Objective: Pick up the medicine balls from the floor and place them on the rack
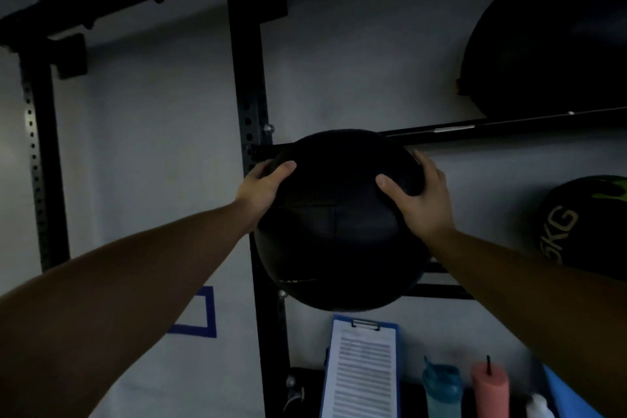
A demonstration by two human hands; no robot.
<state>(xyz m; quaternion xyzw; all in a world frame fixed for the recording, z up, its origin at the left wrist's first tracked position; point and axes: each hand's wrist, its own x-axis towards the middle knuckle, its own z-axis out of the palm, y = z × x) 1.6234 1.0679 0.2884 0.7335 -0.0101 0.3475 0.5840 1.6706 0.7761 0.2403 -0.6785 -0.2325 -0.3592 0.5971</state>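
Dim grey wall is sitting behind the black rack (252, 112). Left hand (263, 188) and right hand (420, 200) are squeezing the black medicine ball (336, 231) between them, against the rack.

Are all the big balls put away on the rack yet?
Two look done: the 8KG ball and the green-marked ball sit on the rack. The left hand and right hand hold a black ball at the rack now. The floor isn't visible, so what's left is unknown.
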